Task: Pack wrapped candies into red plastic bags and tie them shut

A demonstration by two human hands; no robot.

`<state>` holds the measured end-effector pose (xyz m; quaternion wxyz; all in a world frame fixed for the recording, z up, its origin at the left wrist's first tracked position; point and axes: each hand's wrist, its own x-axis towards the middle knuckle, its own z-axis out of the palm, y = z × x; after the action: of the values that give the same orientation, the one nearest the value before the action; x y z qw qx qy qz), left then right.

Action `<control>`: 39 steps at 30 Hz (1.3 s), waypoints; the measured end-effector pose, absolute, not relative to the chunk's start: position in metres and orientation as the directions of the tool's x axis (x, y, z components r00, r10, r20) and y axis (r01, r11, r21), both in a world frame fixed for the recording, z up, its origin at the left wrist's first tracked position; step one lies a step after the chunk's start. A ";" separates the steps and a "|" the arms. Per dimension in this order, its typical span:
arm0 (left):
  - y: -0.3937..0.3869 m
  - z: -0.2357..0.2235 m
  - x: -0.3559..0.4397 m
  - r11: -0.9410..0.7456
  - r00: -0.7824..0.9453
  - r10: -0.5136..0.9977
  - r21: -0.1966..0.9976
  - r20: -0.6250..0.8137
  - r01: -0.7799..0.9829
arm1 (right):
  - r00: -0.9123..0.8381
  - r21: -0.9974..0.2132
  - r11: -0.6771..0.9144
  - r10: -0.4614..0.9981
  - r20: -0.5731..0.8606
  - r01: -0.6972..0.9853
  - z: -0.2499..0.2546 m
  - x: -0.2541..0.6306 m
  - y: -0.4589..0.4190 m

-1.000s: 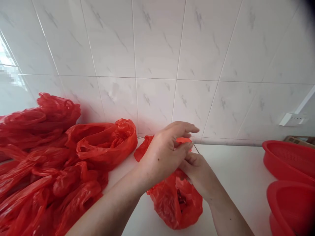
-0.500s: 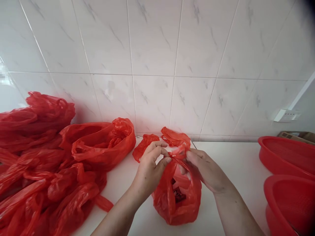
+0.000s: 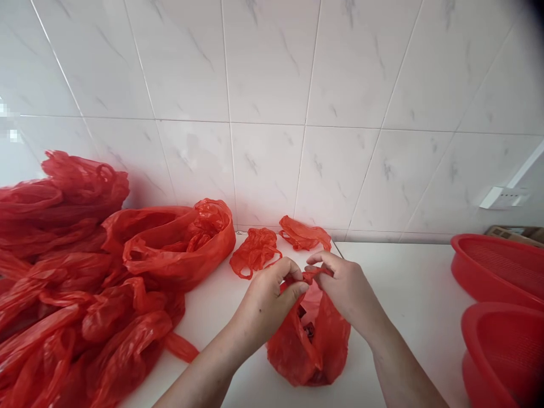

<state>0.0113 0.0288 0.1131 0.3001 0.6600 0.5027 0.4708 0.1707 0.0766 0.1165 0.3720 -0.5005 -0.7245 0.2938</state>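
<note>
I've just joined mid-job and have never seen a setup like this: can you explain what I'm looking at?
There is no robot here: these are a person's bare hands, seen by a camera worn on their head, looking forward and down. The left hand and right hand both grip the top of a red plastic bag; small dark items show inside, too unclear to identify. It rests on a white tabletop. To the left is a heap of red bags; two crumpled red pieces lie near the tiled wall. Red baskets stand at right.
</note>
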 end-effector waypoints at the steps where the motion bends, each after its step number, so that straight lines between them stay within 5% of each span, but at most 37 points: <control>1: 0.029 0.113 0.011 -0.318 0.049 0.944 0.854 0.327 0.412 | -0.248 -0.803 0.343 0.936 0.250 0.487 0.116 0.171 0.078; 10: 0.031 0.114 0.009 -0.321 0.047 0.934 0.778 0.353 0.540 | -0.540 -0.941 0.315 0.817 0.203 0.123 0.128 0.181 0.070; 13: 0.025 0.121 0.006 -0.374 0.075 0.906 0.704 0.417 0.603 | -0.423 -0.961 0.275 0.875 0.235 0.034 0.124 0.185 0.077; 18: 0.003 0.141 -0.004 -0.448 0.319 0.894 0.590 0.316 0.672 | 0.017 -0.942 0.263 0.962 0.273 0.208 0.108 0.191 0.100; 23: -0.009 0.147 -0.015 -0.450 0.458 0.879 0.551 0.133 0.703 | 0.081 -0.865 0.300 0.929 0.360 0.402 0.084 0.192 0.118; 28: -0.011 0.143 -0.020 -0.406 0.506 0.862 0.642 0.033 0.650 | 0.114 -0.857 0.261 0.933 0.343 0.444 0.059 0.201 0.134; 34: 0.004 0.111 -0.048 -0.323 0.456 0.873 0.905 0.172 0.276 | -0.236 -0.953 0.234 0.954 0.187 0.194 0.053 0.235 0.122; 39: 0.018 0.064 -0.058 -0.072 0.423 0.903 0.939 -0.082 0.336 | -0.560 -0.965 0.130 0.828 -0.021 0.228 0.049 0.250 0.088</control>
<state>-0.0582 0.0179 0.0641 0.5042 0.6762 0.4578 0.2811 0.2499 0.0882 0.0486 0.2777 -0.3780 -0.6983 0.5406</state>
